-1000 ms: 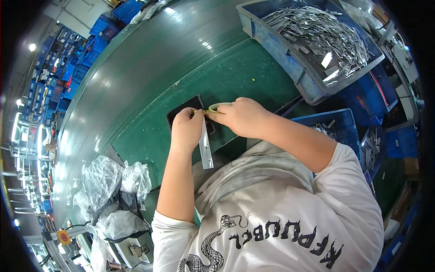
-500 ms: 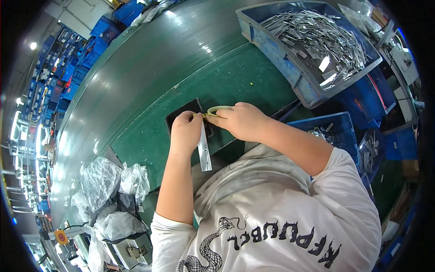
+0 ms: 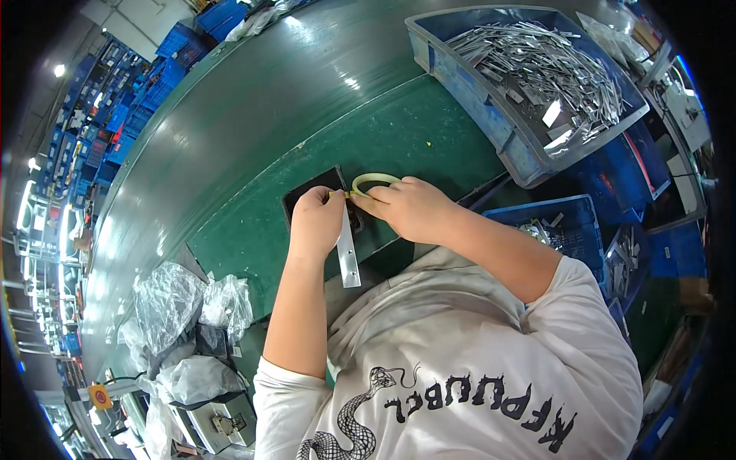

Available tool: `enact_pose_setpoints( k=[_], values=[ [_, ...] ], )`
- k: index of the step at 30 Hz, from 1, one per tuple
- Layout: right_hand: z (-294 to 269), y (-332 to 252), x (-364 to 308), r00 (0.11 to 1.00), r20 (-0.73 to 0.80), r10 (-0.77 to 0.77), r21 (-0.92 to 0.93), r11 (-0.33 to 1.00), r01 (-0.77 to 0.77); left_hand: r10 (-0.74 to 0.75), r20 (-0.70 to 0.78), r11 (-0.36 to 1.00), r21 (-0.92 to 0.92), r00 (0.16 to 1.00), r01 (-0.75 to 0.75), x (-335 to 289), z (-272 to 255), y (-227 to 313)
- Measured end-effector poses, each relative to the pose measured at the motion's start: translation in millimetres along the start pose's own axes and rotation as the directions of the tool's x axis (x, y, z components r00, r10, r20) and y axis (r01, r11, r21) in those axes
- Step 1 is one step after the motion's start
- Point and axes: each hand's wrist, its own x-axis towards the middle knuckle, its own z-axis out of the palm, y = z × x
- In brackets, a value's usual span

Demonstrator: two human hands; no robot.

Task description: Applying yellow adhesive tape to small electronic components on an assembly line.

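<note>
A thin, shiny metal strip with small holes hangs from the pinched fingers of my left hand, its lower end pointing toward my body. Just right of it, my right hand closes on a roll of pale yellow-green tape, whose ring stands up above the fingers. Both hands' fingertips nearly meet at the strip's upper end, where a bit of yellow shows between them. Beneath them lies a shallow black tray, mostly covered by the hands.
At the far right stands a big blue bin heaped with metal strips. A smaller blue basket with metal pieces is by my right elbow. Clear plastic bags lie at left on the green table. A grey belt-like surface curves behind.
The tape roll has tipped up, so more of its ring opening shows. Both hands stay close together at the strip's upper end, and the strip has barely shifted.
</note>
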Motion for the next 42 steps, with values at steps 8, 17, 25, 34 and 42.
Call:
enact_pose_setpoints(
  k=[8, 17, 25, 34, 42],
  values=[
    [2, -2, -3, 0.999, 0.032, 0.013, -0.004, 1.0, -0.013, -0.013, 0.007, 0.997, 0.076, 1.0, 0.012, -2, -2, 6],
    [14, 1, -7, 0.999, 0.048, 0.007, -0.013, 1.0, -0.006, 0.003, 0.0, 0.996, 0.086, 1.0, -0.003, 2, 0, 0],
    [6, 0, -12, 1.0, 0.011, 0.012, 0.015, 1.0, -0.012, 0.024, -0.018, 0.992, -0.125, 1.0, -0.026, -5, -3, -2],
    [1, 13, -31, 0.948, -0.313, 0.051, 0.027, 0.999, -0.045, 0.002, 0.055, 0.847, -0.531, 0.998, 0.028, -64, -13, 1],
    [6, -35, -75, 0.884, 0.339, 0.322, 0.918, 0.092, -0.386, 0.209, 0.176, 0.851, -0.518, 0.962, -0.09, -78, 9, -11]
  ],
)
